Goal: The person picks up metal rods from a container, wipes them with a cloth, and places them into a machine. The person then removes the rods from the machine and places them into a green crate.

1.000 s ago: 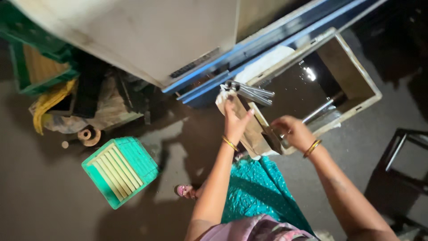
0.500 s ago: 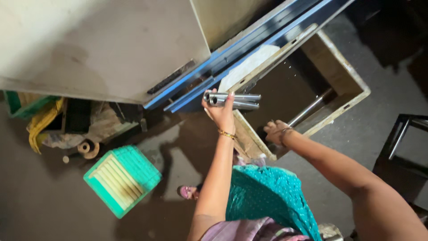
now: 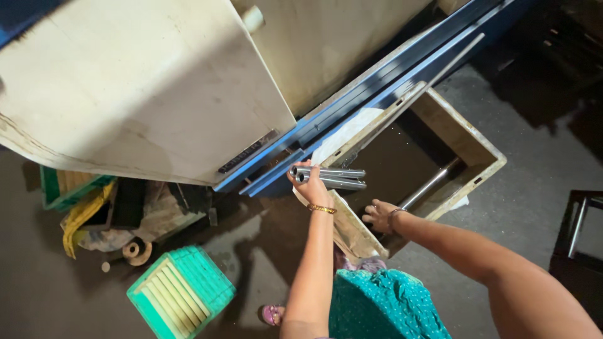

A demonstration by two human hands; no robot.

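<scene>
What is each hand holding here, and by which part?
The left hand grips two metal tubes near their open ends. The right hand rests on the wooden box's rim, holding nothing.

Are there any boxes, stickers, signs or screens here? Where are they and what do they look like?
Label plate: a thin dark strip on the lower edge of the big cream machine panel, just above the left hand holding metal tubes.
Green crate: a plastic slatted box on the floor, bottom left.
Wooden box: open, pale rim, dark inside, by the right hand.
No screens or signs.
</scene>
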